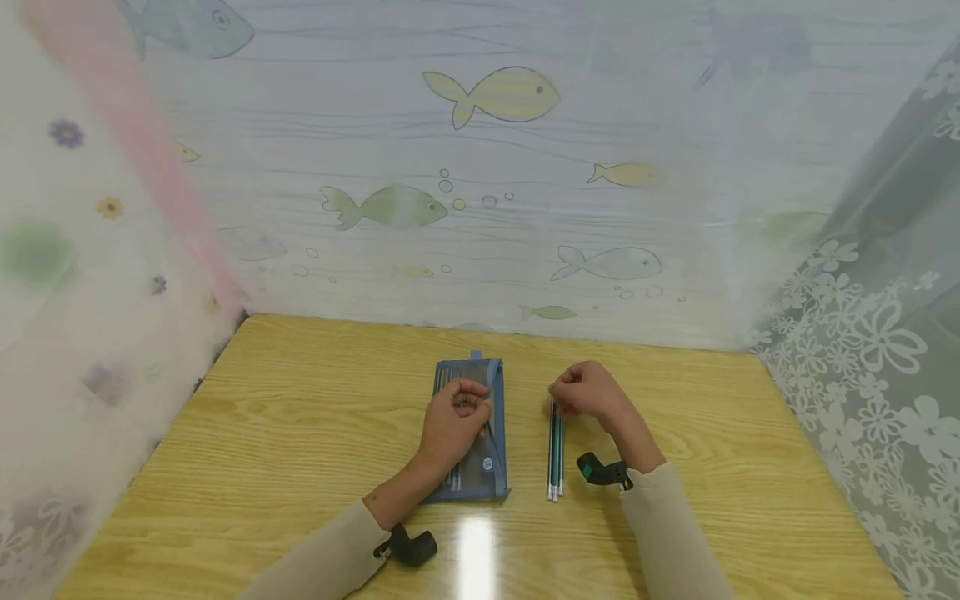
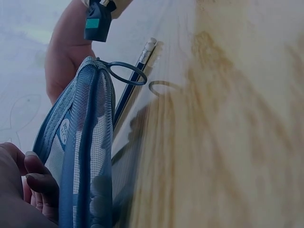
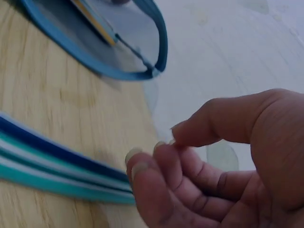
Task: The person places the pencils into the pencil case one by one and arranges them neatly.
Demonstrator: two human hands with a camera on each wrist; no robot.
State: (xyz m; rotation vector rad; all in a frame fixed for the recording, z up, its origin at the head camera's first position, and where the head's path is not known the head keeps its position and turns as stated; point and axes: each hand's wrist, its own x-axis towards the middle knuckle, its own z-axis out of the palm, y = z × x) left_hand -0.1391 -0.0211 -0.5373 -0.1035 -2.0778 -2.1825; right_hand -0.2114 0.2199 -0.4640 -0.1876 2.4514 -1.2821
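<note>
A blue mesh pencil case lies in the middle of the table, with pencils showing through its mesh. My left hand is over it, thumb and curled fingers pinching the zipped edge. The mouth of the case gapes in the right wrist view, a pencil inside. To the right lie several blue and green pencils, white eraser ends toward me. My right hand is at their far ends, fingers curled and thumb tip against them; nothing shows between. Its fingertips overlap the pencils in the right wrist view.
The wooden table backs onto a fish-print sheet. A flower-print sheet stands at the left and a lace-patterned curtain at the right. A ring loop sticks out from the case. Black cameras sit on both wrists.
</note>
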